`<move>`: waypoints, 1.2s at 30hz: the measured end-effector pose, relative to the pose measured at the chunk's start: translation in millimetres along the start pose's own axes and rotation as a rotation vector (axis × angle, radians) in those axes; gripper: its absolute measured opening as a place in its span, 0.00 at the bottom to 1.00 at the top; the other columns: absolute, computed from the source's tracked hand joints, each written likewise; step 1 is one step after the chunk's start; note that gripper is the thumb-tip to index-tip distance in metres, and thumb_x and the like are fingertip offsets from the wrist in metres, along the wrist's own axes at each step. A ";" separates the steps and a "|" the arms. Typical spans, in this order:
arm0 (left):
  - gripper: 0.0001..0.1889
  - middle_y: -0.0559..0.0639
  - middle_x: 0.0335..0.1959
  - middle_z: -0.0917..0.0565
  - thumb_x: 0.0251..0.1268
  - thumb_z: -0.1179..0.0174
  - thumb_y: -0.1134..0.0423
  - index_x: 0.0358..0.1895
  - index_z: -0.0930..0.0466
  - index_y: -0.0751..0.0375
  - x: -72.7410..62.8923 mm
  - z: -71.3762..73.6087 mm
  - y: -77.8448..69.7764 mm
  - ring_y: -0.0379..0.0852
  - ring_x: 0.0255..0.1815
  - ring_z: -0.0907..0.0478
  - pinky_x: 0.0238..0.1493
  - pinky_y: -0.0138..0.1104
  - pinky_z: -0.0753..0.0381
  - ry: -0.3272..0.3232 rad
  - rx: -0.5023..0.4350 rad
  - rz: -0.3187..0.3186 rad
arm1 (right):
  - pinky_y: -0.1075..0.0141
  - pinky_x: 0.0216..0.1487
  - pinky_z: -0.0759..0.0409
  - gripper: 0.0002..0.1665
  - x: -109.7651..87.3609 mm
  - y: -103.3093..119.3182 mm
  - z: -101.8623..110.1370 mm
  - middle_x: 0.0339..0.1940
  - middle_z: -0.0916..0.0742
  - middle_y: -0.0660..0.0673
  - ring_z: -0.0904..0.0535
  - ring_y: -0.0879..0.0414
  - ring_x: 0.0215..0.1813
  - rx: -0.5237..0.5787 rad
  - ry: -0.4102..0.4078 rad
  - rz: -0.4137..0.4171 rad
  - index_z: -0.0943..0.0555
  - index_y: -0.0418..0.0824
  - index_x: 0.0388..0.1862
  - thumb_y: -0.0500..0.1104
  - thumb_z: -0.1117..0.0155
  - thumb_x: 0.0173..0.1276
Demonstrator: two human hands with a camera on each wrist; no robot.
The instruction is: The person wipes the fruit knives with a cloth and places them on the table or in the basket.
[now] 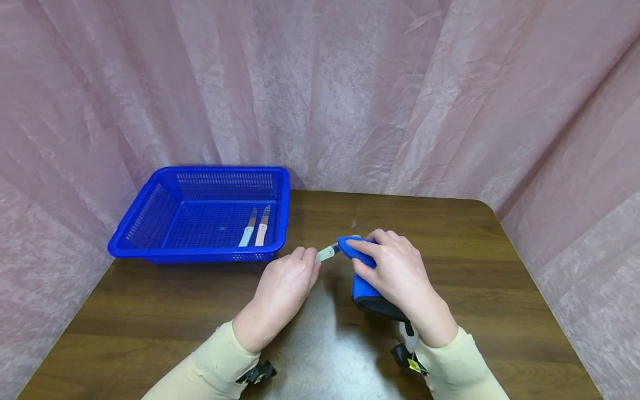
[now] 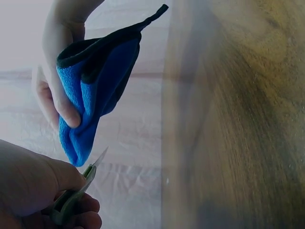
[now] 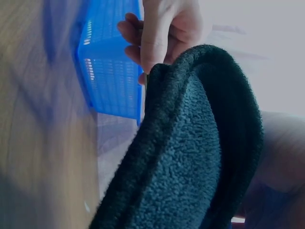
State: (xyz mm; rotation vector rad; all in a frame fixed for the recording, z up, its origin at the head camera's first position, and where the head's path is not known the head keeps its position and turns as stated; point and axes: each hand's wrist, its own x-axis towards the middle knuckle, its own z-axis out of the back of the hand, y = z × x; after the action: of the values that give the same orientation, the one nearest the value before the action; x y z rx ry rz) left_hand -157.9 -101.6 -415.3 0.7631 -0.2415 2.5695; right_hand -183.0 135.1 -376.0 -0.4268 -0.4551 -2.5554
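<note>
My left hand [image 1: 287, 280] grips a small knife [image 1: 326, 254] by its pale green handle, the blade pointing right. A blue cloth [image 1: 364, 286] with dark edging is folded in my right hand [image 1: 397, 269], pinched between thumb and fingers. In the head view the cloth's fold overlaps the blade and hides most of it. Part of the thin blade [image 2: 101, 156] shows just below the cloth in the left wrist view. The cloth's loose dark-edged end [image 3: 181, 157] fills much of the right wrist view.
A blue plastic basket [image 1: 195, 253] stands at the back left of the wooden table [image 1: 450, 239]. Inside it lie a knife with a light blue handle [image 1: 246, 236] and one with a pale pink handle [image 1: 261, 234]. Pink curtains [image 1: 350, 100] hang behind the table and along its sides.
</note>
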 end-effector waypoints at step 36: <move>0.14 0.52 0.25 0.23 0.72 0.24 0.62 0.38 0.21 0.64 -0.9 8.6 -3.2 0.50 0.19 0.20 0.16 0.41 0.24 -0.060 0.023 -0.032 | 0.47 0.53 0.17 0.22 0.9 3.7 -0.3 0.50 0.09 0.44 0.15 0.45 0.51 0.007 -0.005 0.041 0.07 0.55 0.62 0.47 0.22 0.69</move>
State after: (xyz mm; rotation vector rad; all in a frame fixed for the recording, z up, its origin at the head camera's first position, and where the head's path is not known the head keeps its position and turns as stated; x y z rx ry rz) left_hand -151.7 -101.5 -408.5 0.8470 -0.2175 2.5262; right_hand -181.9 131.6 -375.1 -0.4356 -0.4522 -2.5131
